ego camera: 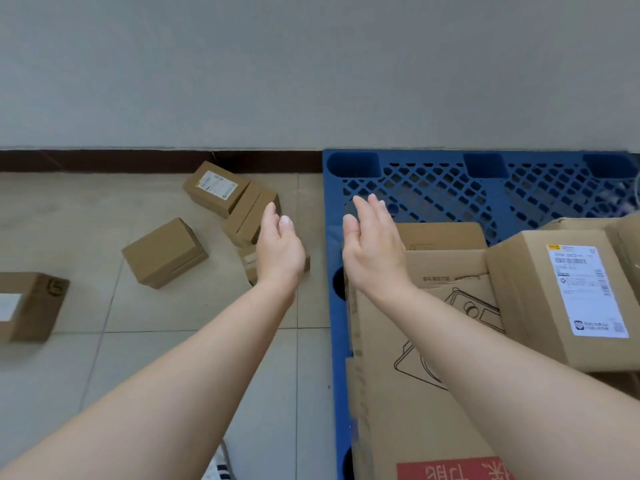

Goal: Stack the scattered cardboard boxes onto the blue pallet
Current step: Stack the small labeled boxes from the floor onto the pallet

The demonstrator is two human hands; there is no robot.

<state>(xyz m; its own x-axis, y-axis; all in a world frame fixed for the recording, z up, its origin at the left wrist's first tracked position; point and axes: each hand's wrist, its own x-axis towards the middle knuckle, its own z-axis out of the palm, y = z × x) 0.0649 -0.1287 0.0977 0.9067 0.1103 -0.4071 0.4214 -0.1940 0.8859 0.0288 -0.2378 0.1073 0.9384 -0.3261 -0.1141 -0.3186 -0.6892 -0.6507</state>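
Now both hands reach forward empty, fingers straight, palms facing each other: the left hand (278, 251) over the tiled floor (173, 358), the right hand (372, 247) over the blue pallet (433, 181) at its left edge. Four cardboard boxes (164, 252) lie scattered on the floor to the left, perhaps a fifth hidden behind the left wrist. A large printed box (415, 341) and a labelled box (554, 296) sit on the pallet.

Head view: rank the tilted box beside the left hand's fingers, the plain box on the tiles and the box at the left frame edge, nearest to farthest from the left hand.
1. Tilted box, just behind the left hand.
2. Plain box, further left on the tiles.
3. Edge box, far left, cut by the frame.
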